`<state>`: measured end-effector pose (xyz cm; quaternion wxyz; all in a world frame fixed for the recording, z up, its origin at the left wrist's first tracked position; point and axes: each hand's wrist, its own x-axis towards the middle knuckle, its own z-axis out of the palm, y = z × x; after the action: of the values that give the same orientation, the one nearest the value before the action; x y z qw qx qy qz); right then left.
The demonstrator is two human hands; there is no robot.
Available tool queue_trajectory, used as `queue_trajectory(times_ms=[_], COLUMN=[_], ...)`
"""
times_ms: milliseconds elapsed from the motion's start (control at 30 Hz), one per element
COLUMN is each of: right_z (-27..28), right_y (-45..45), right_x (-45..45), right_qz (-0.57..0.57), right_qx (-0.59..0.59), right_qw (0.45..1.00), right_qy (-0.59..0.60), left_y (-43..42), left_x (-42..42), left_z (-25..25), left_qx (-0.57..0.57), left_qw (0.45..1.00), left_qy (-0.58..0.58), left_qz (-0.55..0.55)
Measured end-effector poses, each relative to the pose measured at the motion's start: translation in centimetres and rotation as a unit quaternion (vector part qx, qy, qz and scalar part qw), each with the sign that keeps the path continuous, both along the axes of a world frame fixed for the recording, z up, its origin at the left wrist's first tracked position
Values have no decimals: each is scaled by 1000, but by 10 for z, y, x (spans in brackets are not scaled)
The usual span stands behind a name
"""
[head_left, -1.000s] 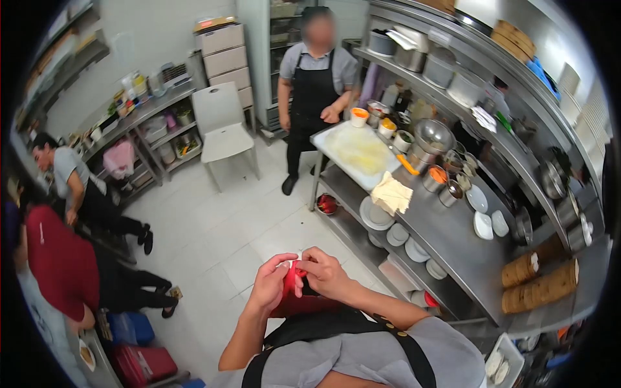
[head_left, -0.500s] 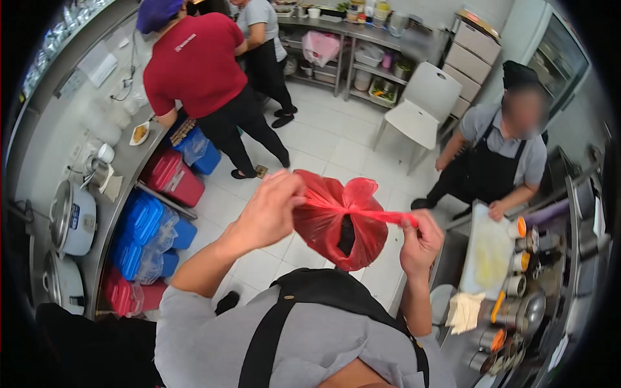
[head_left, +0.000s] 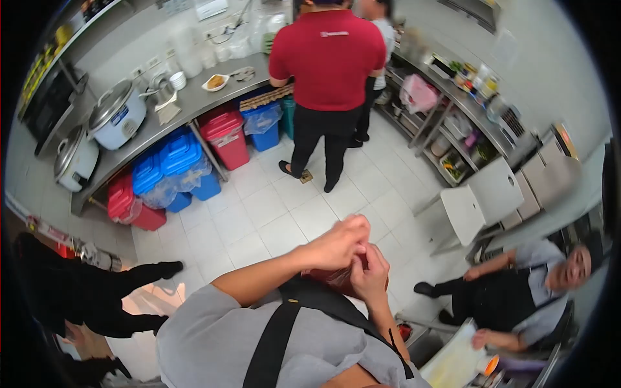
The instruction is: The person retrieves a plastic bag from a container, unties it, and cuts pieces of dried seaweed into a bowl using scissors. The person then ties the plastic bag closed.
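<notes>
My left hand (head_left: 341,244) and my right hand (head_left: 370,273) are close together in front of my chest, fingers pinched. They meet at the top of a red plastic bag (head_left: 328,279). Most of the bag is hidden behind my hands and wrists, with only a reddish part showing just above my black apron (head_left: 309,296). The piece of plastic between my fingertips is too small to make out.
A steel counter (head_left: 210,107) with rice cookers (head_left: 119,116) runs along the left, blue bins (head_left: 181,155) and red bins (head_left: 225,132) below. A person in red (head_left: 326,61) stands ahead. A white chair (head_left: 462,213) and a co-worker (head_left: 504,291) beside a cutting board (head_left: 453,362) are right.
My hands have come together from being apart with the bag's ends stretched between them. The bag has dropped mostly out of sight. My view has turned left.
</notes>
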<state>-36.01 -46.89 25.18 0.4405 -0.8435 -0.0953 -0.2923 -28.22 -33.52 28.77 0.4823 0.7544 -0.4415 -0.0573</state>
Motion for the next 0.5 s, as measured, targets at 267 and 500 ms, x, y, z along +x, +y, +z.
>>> queue_trajectory(times_ms=[267,500], right_z=[-12,15], right_y=[-44,-118], right_x=[90,170], right_qz=[14,56], right_qx=[363,170], right_qw=[920,969], right_qy=[146,170], left_y=[-35,-114], left_x=[101,220], left_z=[-57,-72], left_qx=[-7,-8], left_qw=[961,948], left_qy=[214,162], left_qz=[-178,-275])
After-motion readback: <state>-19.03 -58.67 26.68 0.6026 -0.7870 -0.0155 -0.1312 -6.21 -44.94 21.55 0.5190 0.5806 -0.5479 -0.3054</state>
